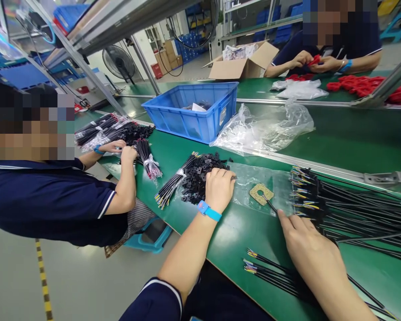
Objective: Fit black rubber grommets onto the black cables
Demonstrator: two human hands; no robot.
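My right hand (310, 240) is closed on a thin black cable (271, 206), and the cable's stripped tip reaches the hole of a yellow sponge (255, 191). Under the sponge lies a clear plastic bag (243, 178). My left hand (218, 189), with a blue wristband, rests at the right edge of a heap of small black parts (197, 174). Its fingers are bent together, and a small dark piece shows at the fingertips. Beyond my right hand lie many black cables (361, 205) with black parts near their coloured wire ends. Several more cables (274, 274) lie by the front edge.
A tied cable bundle (175, 182) lies left of the heap. Behind stand a blue bin (183, 118) and a crumpled clear bag (263, 131). At left, a co-worker (53, 200) handles parts beside another bundle (147, 156). Across the bench, another person handles red pieces (357, 87).
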